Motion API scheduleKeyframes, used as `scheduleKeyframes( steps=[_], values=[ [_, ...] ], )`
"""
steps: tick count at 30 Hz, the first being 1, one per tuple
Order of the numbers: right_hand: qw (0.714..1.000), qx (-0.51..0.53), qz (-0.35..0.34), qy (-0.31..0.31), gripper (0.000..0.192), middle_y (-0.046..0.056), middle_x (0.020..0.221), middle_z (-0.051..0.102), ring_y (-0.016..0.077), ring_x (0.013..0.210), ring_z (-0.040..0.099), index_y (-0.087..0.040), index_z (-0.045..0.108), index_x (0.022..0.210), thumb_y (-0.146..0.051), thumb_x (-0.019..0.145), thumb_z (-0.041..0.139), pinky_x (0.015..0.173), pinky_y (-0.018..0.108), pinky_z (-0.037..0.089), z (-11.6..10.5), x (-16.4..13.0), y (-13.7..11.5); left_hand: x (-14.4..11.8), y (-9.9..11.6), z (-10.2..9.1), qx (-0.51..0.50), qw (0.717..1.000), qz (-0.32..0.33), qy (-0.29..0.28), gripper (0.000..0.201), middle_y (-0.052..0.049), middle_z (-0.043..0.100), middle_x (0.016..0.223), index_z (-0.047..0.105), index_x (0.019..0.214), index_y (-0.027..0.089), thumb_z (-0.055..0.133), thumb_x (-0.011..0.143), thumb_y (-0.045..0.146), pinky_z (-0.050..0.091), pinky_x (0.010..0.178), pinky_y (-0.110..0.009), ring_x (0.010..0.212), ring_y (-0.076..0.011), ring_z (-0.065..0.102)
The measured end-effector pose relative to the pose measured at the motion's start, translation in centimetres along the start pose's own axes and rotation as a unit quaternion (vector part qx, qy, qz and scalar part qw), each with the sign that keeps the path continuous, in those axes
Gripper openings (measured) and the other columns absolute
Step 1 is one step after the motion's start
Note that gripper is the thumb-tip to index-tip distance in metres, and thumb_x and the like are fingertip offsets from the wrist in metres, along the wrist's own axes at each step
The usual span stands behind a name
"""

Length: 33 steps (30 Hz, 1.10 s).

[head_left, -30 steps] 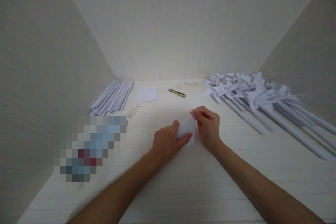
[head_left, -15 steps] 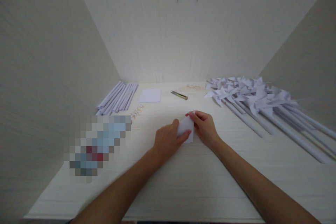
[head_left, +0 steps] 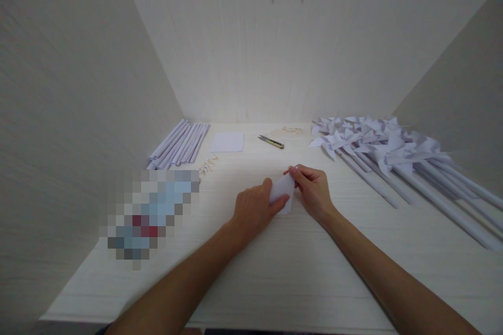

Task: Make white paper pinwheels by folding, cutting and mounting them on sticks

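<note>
1. Compared with 1 second ago, your hands and the paper have hardly shifted on the table [head_left: 275,272]; only your view has tipped slightly.
2. Your left hand [head_left: 253,209] pinches the near-left side of the white paper piece [head_left: 282,191], thumb on top, fingers curled closed on it.
3. Your right hand [head_left: 314,188] grips its far-right edge with closed fingertips.
4. You hold the paper piece at mid-table, just above the surface.
5. Finished pinwheels [head_left: 377,146] lie piled far right, so many look done.
6. Rolled paper sticks [head_left: 181,144], a blank square sheet [head_left: 228,142] and snips [head_left: 271,141] wait at the far side, so more appear left.
</note>
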State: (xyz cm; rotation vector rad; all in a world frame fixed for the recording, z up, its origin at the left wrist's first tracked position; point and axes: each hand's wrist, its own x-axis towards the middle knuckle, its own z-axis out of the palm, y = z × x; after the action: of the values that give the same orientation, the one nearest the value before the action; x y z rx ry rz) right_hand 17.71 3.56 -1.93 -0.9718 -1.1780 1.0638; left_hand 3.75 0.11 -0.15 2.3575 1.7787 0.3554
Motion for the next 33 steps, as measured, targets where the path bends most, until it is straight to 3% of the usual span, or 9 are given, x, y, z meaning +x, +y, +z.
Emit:
scheduleKeyframes(
  steps=[8, 12, 14, 18, 23, 26, 29, 33],
  values=[
    [0.996, -0.037, -0.057, 0.050, 0.018, -0.004, 0.048, 0.042, 0.0081, 0.048, 0.036, -0.017, 0.064, 0.056, -0.028, 0.070, 0.061, 0.047, 0.024, 0.025, -0.2, -0.2, 0.0, 0.2, -0.3, 0.3, -0.044, 0.999, 0.003, 0.018, 0.042, -0.008, 0.062, 0.071, 0.050, 0.085, 0.018, 0.034, 0.077, 0.056, 0.037, 0.056, -0.030, 0.064, -0.0228, 0.059],
    [0.994, 0.013, -0.020, 0.105, 0.021, -0.004, 0.046, 0.041, 0.0076, 0.046, 0.034, -0.017, 0.063, 0.054, -0.032, 0.069, 0.062, 0.045, 0.024, 0.023, -0.4, 0.2, 0.1, 0.6, -1.0, 0.3, -0.183, 0.982, -0.008, 0.054, 0.030, -0.001, 0.057, 0.061, 0.051, 0.073, 0.019, 0.047, 0.073, 0.048, 0.035, 0.052, -0.026, 0.056, -0.0163, 0.053],
    [0.991, 0.054, -0.001, 0.121, 0.024, -0.003, 0.046, 0.045, 0.0073, 0.046, 0.034, -0.017, 0.061, 0.050, -0.034, 0.066, 0.064, 0.045, 0.024, 0.024, -0.4, 0.4, 0.1, 0.9, -1.4, 0.1, -0.304, 0.950, -0.019, 0.061, 0.026, 0.002, 0.053, 0.056, 0.051, 0.068, 0.018, 0.054, 0.070, 0.044, 0.034, 0.048, -0.023, 0.049, -0.0123, 0.050],
    [0.982, 0.118, 0.021, 0.144, 0.022, -0.002, 0.050, 0.050, 0.0066, 0.047, 0.036, -0.017, 0.063, 0.051, -0.036, 0.058, 0.069, 0.045, 0.022, 0.028, -0.1, 0.5, -0.4, 1.6, -1.8, -0.2, -0.516, 0.852, -0.065, 0.069, 0.027, 0.004, 0.050, 0.049, 0.052, 0.072, 0.016, 0.060, 0.063, 0.041, 0.032, 0.040, -0.020, 0.040, -0.0081, 0.044],
    [0.981, 0.124, 0.039, 0.141, 0.014, 0.001, 0.066, 0.062, 0.0055, 0.048, 0.039, -0.018, 0.066, 0.054, -0.031, 0.054, 0.071, 0.045, 0.022, 0.031, 0.2, 0.3, -0.6, 2.0, -2.2, -0.4, -0.630, 0.752, -0.134, 0.137, 0.025, 0.004, 0.048, 0.052, 0.051, 0.066, 0.016, 0.060, 0.063, 0.040, 0.032, 0.040, -0.017, 0.048, -0.0076, 0.045],
    [0.989, 0.088, 0.033, 0.114, 0.009, 0.001, 0.065, 0.062, 0.0063, 0.050, 0.041, -0.019, 0.069, 0.061, -0.028, 0.058, 0.069, 0.047, 0.023, 0.032, 0.2, 0.1, -0.2, 2.1, -2.7, -0.4, -0.659, 0.719, -0.152, 0.160, 0.026, 0.004, 0.047, 0.055, 0.049, 0.059, 0.016, 0.059, 0.064, 0.040, 0.033, 0.042, -0.016, 0.052, -0.0068, 0.044],
    [0.995, 0.052, 0.022, 0.084, 0.008, 0.001, 0.065, 0.063, 0.0076, 0.052, 0.042, -0.021, 0.071, 0.066, -0.026, 0.061, 0.068, 0.049, 0.024, 0.034, 0.1, 0.0, 0.1, 2.4, -3.1, -0.3, -0.660, 0.707, -0.161, 0.198, 0.023, 0.004, 0.049, 0.059, 0.053, 0.061, 0.017, 0.059, 0.064, 0.038, 0.036, 0.050, -0.018, 0.057, -0.0071, 0.046],
    [0.998, 0.021, 0.015, 0.063, 0.009, 0.001, 0.065, 0.064, 0.0091, 0.053, 0.045, -0.021, 0.071, 0.069, -0.025, 0.061, 0.067, 0.050, 0.025, 0.035, 0.1, -0.2, 0.1, 2.7, -3.4, -0.5, -0.686, 0.679, -0.131, 0.227, 0.019, 0.002, 0.056, 0.065, 0.058, 0.065, 0.016, 0.057, 0.066, 0.035, 0.040, 0.066, -0.022, 0.066, -0.0086, 0.051]
  ],
)
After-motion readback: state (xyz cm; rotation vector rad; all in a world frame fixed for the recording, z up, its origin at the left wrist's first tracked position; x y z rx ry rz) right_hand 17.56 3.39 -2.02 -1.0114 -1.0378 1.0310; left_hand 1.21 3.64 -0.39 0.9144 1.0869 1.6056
